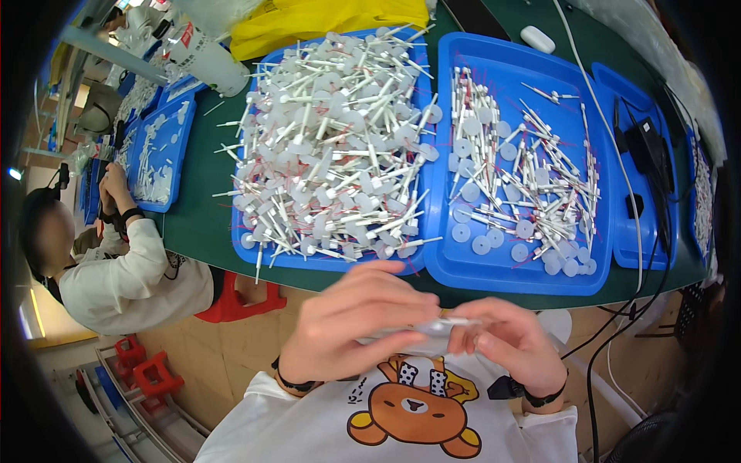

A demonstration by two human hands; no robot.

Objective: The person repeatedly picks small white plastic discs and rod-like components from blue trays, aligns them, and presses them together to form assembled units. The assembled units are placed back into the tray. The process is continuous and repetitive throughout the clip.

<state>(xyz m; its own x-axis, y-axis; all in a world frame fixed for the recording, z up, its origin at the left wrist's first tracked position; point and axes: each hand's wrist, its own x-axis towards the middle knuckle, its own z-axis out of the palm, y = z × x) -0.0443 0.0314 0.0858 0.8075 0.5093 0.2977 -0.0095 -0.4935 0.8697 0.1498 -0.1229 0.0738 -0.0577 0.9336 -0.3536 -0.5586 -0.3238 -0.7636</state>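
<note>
Both hands meet near the chest: left hand and right hand pinch one white stick part, lying left-right between them.

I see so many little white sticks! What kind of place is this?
Probably a small assembly workshop. Blue trays heaped with white plastic parts sit on a green table, and another worker handles the same parts at the same table.

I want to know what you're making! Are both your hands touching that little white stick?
Touching. The head view shows the left hand and right hand both pinching the small white stick between fingertips.
</note>
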